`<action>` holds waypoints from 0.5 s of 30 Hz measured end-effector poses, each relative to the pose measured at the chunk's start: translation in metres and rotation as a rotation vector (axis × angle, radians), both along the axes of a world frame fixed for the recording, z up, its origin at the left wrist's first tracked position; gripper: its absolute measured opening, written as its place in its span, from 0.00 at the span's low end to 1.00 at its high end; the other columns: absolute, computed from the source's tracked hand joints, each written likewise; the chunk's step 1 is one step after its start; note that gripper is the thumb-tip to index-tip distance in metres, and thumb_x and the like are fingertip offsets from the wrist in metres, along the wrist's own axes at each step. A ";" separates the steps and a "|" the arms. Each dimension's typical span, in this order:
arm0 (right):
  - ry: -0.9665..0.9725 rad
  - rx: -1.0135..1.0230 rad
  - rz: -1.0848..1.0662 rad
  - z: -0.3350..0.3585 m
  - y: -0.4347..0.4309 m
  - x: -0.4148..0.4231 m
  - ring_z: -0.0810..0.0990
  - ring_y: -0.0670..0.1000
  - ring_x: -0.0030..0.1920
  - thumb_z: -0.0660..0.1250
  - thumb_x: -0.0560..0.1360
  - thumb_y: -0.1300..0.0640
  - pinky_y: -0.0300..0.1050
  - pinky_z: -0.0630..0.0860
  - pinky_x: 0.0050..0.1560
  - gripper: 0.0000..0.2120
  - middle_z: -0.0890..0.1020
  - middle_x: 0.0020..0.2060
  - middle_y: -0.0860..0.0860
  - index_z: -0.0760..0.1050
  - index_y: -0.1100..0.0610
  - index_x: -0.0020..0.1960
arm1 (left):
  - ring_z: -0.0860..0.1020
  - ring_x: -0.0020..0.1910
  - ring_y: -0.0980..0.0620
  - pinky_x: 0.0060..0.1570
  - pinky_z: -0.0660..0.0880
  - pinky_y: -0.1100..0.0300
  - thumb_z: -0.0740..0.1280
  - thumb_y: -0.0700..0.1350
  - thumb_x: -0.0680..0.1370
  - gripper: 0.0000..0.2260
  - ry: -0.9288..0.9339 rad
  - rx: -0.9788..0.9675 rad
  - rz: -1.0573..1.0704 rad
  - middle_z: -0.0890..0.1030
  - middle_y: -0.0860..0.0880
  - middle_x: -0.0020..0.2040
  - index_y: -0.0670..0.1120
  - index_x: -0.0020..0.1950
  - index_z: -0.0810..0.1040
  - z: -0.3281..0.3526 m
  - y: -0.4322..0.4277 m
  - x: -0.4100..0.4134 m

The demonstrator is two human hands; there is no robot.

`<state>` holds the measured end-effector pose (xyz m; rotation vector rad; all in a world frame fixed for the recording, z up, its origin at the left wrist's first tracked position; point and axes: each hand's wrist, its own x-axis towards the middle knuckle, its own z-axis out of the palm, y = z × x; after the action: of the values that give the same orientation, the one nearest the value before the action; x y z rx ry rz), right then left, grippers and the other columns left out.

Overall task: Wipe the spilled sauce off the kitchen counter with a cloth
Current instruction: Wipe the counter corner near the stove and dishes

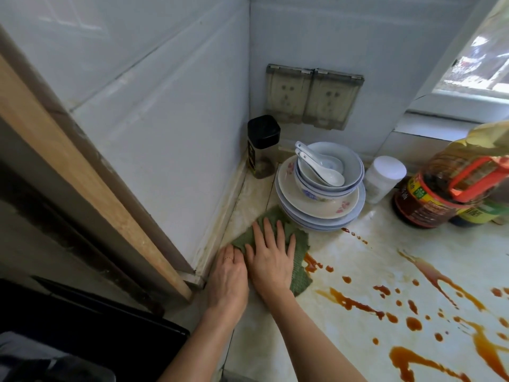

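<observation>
My right hand (271, 257) lies flat on the green cloth (300, 245), fingers straight and spread, pressing it to the worktop (371, 244) in the corner just beside the stack of plates (325, 213). My left hand (228, 274) sits at the cloth's left edge, and I cannot tell whether its fingers pinch it or only touch it. I judge the wiping barely begun: the sauce (352, 302) lies in streaks and drops across the worktop to the right.

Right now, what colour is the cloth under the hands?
Green; the cloth shows best in the head view.
</observation>
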<state>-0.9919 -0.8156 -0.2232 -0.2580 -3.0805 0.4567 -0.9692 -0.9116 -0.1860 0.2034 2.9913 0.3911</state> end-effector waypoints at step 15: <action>-0.093 0.019 0.033 0.009 0.019 -0.021 0.55 0.58 0.77 0.42 0.77 0.49 0.59 0.49 0.76 0.30 0.60 0.77 0.54 0.58 0.53 0.78 | 0.51 0.75 0.44 0.74 0.54 0.55 0.59 0.34 0.77 0.28 -0.015 -0.058 -0.033 0.54 0.40 0.76 0.37 0.75 0.53 -0.001 0.001 0.004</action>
<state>-1.0130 -0.7969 -0.2147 -0.2341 -3.1822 0.4287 -0.9652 -0.9104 -0.1871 0.2430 2.9760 0.3011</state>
